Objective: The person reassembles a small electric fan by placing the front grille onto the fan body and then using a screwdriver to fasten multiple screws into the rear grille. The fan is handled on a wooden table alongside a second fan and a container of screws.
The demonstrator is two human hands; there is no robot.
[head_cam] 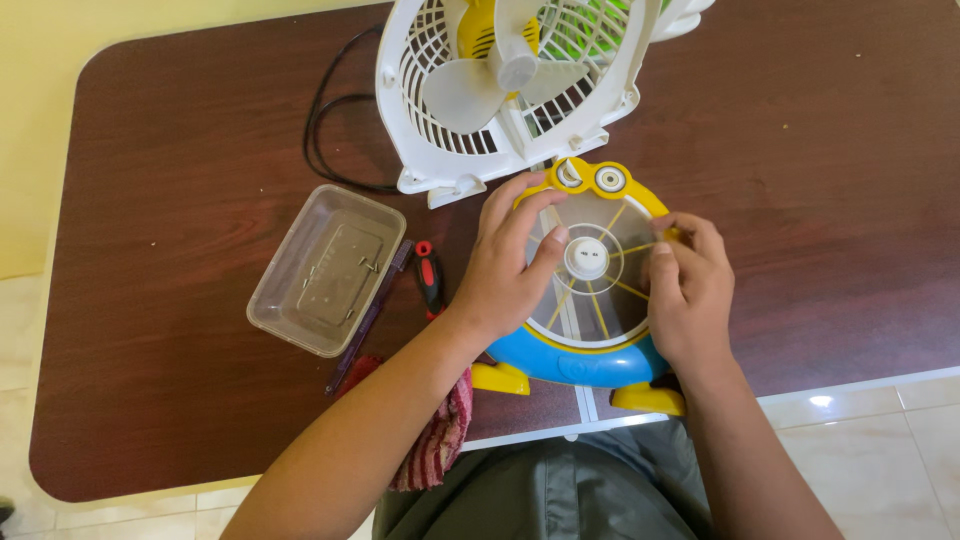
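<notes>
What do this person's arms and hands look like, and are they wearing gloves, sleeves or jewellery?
Both arms are bare from the frame's edge down to the wrists, with no sleeves showing. The left hand and right hand are ungloved, with short fingernails. No ring, watch or bracelet is visible. Grey-green clothing covers the lap below.
</notes>
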